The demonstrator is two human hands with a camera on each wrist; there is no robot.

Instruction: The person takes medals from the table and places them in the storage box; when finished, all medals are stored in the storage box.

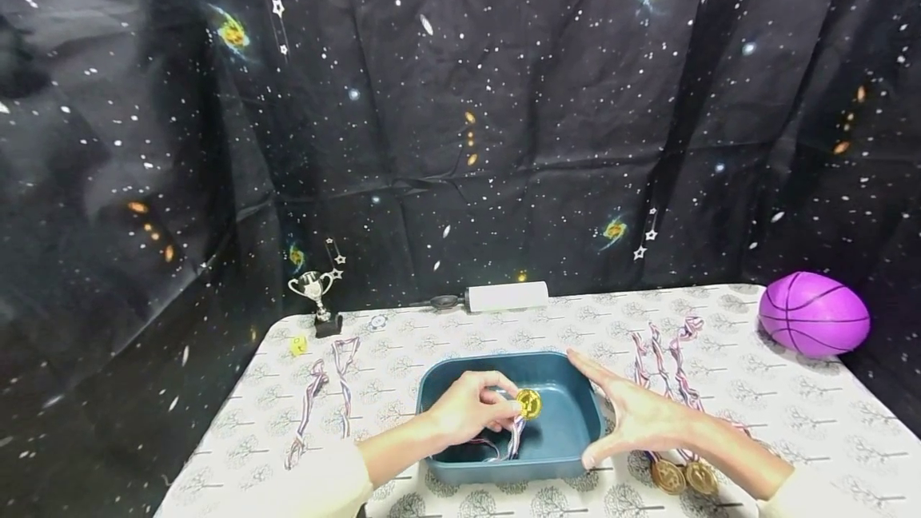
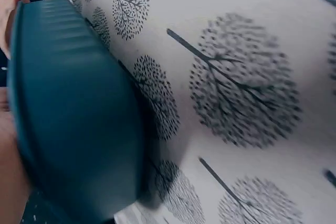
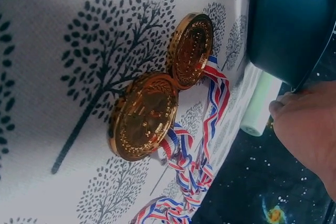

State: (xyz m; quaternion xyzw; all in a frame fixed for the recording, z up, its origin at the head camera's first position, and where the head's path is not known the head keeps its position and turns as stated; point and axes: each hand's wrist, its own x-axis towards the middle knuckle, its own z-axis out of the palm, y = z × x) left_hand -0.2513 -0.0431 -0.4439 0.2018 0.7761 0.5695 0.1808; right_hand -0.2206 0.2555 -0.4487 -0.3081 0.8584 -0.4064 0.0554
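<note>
Over the inside of a dark teal rectangular bin [image 1: 532, 470], my left hand [image 1: 468, 410] pinches a shiny gold medal [image 1: 528, 404] at its left edge. The medal's striped ribbon [image 1: 516, 438] hangs down into the bin, where more ribbon lies on the floor of it. My right hand [image 1: 643, 414] is spread wide at the bin's right end, thumb by the near corner and fingertips by the far corner. Close below the right wrist, two gold medals [image 3: 144, 119] lie on the table with red, white and blue ribbons [image 3: 186, 171].
Left of the bin lie two more ribbons [image 1: 305, 410]. Behind them are a silver trophy cup [image 1: 316, 302] on a black base and a small yellow cube [image 1: 298, 344]. A white cylinder [image 1: 507, 296] lies at the back edge, and a purple basketball [image 1: 813, 314] sits at the far right corner.
</note>
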